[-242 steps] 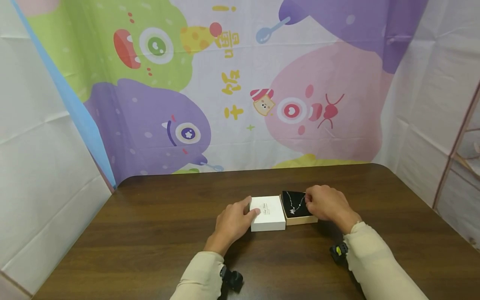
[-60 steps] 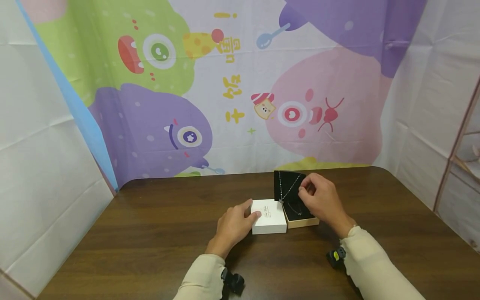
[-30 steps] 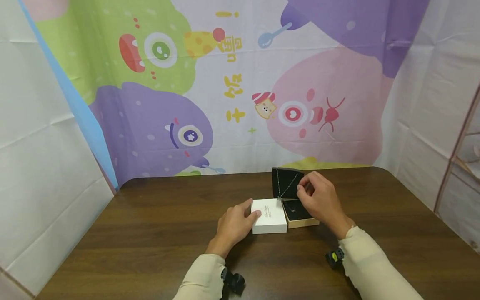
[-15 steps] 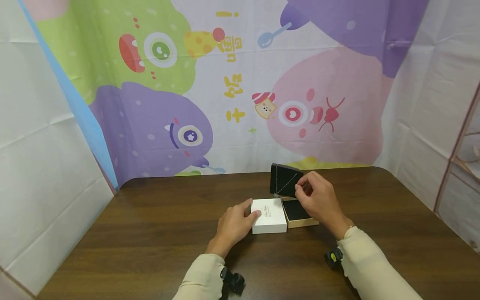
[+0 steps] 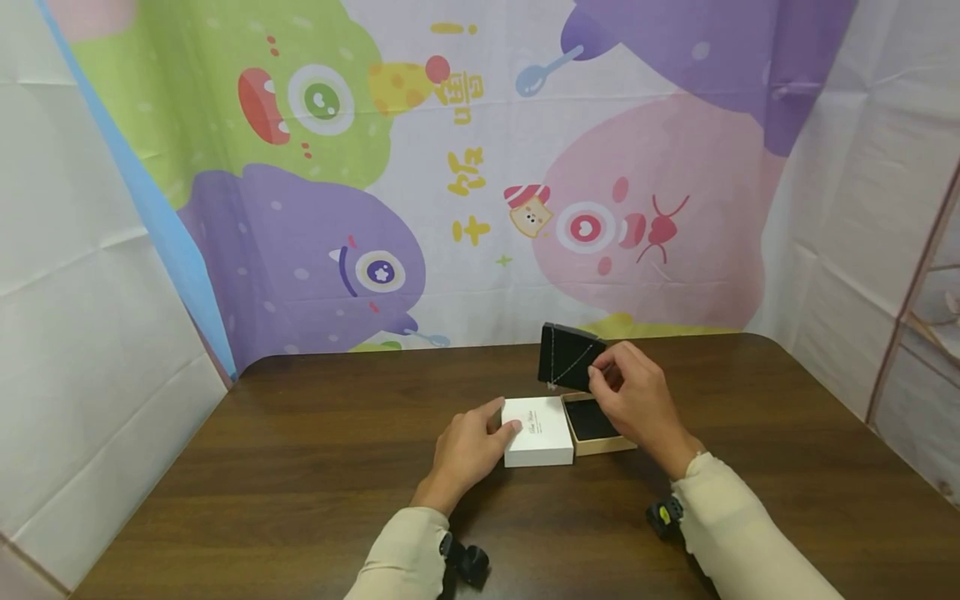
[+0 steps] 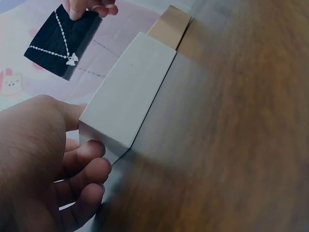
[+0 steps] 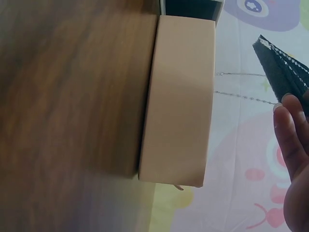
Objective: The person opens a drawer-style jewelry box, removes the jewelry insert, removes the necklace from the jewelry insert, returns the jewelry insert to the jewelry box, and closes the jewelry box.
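Note:
The right hand [image 5: 637,396] pinches the edge of a black pad [image 5: 566,358] and holds it tilted above the tan box [image 5: 606,447]. A silver chain lies across the pad, with a small bow-like pendant [image 6: 72,59] at its lower edge in the left wrist view. Thin chain strands [image 7: 246,97] hang between pad and box in the right wrist view. Black lining [image 5: 592,419] shows inside the box. The left hand [image 5: 465,450] grips the left side of the white lid [image 5: 537,433], thumb on top, fingers at its end. Lid and tan box stand side by side.
The brown wooden table [image 5: 300,467] extends around the boxes. A cartoon-printed cloth [image 5: 480,292] hangs behind its back edge, and pale cloths hang at both sides. Each wrist wears a small black camera, the left one [image 5: 468,562] close above the table.
The right hand has lifted the black pad with its chain up out of the tan box and slightly left, tilting it. The box's black lining has come into view. The left hand has stayed on the lid.

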A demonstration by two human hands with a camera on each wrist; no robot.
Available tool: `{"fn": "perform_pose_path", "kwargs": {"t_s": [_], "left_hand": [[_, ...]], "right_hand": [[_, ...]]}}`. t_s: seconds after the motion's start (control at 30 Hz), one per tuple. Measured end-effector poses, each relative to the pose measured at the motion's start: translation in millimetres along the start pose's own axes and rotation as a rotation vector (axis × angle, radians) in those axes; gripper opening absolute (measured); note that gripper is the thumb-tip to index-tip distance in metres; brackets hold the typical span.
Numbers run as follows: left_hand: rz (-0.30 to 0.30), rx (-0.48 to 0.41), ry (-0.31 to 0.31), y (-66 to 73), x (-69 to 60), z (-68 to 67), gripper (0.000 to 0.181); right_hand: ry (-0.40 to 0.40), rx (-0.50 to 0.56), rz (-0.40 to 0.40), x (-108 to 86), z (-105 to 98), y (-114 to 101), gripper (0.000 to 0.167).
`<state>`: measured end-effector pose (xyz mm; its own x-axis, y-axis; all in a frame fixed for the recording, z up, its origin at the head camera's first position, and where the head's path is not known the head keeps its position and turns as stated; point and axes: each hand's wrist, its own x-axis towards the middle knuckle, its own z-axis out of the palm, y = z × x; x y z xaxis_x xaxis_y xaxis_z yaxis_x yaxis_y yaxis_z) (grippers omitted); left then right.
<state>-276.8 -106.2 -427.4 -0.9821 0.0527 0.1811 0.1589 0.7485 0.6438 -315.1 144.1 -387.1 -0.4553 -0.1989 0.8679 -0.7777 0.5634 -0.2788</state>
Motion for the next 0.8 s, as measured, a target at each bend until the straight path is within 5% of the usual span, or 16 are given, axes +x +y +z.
{"fn": "perform_pose_path", "kwargs": {"t_s": [0.43, 0.8], "left_hand": [[-0.003, -0.004, -0.001, 0.9, -1.0, -0.6, 0.053], [0.010, -0.014, 0.065, 3.6, -3.3, 0.5, 0.042]], "right_hand": [[-0.026, 0.009, 0.011, -0.1, 2.7, -4.6, 0.014], [-0.041, 0.024, 0.060, -0.3, 3.1, -9.2, 0.021]]}}
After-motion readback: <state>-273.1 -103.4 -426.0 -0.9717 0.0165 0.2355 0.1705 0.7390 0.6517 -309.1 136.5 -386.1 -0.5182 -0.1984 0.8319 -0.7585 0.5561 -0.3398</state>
